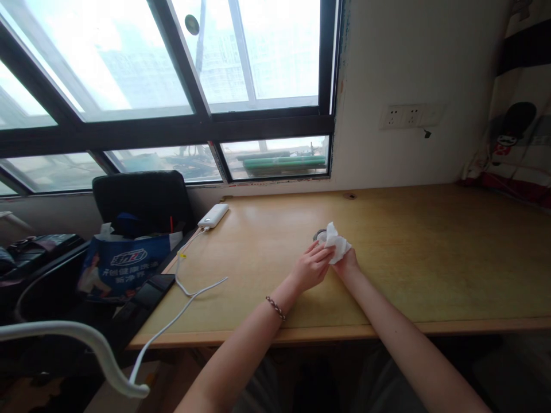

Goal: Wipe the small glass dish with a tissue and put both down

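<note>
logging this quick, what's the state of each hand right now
Left hand: closed, holding the white tissue.
Right hand: at the tissue; fingers hidden, grip can't be told.

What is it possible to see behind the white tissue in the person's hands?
A grey, round-edged object partly shows beyond the white tissue. The tissue and left hand cover the rest, so I cannot identify it.

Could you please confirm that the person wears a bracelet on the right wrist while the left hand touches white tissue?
Wrong side: the head view shows the bracelet on the left wrist; the left hand does touch white tissue.
</note>
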`<state>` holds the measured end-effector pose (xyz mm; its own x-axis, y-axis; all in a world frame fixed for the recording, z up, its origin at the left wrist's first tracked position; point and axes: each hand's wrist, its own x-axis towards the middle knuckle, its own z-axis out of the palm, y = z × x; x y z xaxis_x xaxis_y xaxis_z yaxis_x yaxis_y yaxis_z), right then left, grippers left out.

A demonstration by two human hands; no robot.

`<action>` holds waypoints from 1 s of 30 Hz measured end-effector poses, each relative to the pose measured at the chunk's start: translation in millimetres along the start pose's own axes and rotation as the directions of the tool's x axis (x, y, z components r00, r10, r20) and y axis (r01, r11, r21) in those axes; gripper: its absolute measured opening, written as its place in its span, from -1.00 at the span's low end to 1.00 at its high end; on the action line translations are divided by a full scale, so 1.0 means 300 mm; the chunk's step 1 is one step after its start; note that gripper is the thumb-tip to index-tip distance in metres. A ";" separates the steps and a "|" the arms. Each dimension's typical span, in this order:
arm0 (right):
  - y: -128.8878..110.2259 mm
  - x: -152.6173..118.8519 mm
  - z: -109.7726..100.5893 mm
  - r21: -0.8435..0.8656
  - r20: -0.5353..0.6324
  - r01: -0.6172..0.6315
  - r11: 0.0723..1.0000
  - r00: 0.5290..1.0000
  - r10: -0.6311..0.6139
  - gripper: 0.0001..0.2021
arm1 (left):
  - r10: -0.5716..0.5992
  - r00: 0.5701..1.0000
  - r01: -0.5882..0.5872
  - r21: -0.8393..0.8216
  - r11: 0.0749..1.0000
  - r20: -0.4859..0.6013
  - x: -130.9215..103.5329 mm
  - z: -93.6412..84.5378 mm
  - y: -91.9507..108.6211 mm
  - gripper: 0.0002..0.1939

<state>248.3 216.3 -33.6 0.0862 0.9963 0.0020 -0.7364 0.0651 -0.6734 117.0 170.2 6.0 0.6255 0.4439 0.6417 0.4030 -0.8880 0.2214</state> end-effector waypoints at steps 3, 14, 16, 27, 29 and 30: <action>-0.036 0.004 -0.014 0.157 -0.102 -0.095 0.983 0.989 0.111 -0.74 | -0.053 0.998 0.053 -0.011 0.999 -0.018 -0.007 -0.002 -0.008 -0.63; -0.067 -0.036 0.027 0.165 0.025 -0.182 0.969 0.983 0.180 -0.71 | -0.585 0.793 0.426 -0.533 0.731 -0.168 -0.014 0.024 -0.051 -0.65; -0.063 -0.038 0.032 0.146 0.022 -0.200 0.969 0.980 0.199 -0.72 | -0.657 0.743 0.452 -0.630 0.632 -0.126 -0.010 0.025 -0.053 -0.64; -0.051 -0.053 0.052 0.034 -0.011 -0.352 0.935 0.936 0.353 -0.76 | -0.743 0.669 0.384 -0.850 0.361 -0.013 -0.003 0.016 -0.086 -0.60; -0.046 -0.054 0.052 0.051 -0.012 -0.337 0.940 0.941 0.338 -0.77 | -0.747 0.665 0.382 -0.853 0.355 -0.013 -0.004 0.018 -0.090 -0.61; -0.046 -0.053 0.052 0.066 -0.014 -0.323 0.944 0.946 0.324 -0.77 | -0.755 0.656 0.392 -0.849 0.354 -0.012 -0.005 0.020 -0.092 -0.62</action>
<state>246.7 200.4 -12.9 -0.1481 0.9626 -0.2267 -0.7675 -0.2564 -0.5875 108.9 194.6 -5.4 0.0985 0.9599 0.2624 -0.1797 -0.2422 0.9534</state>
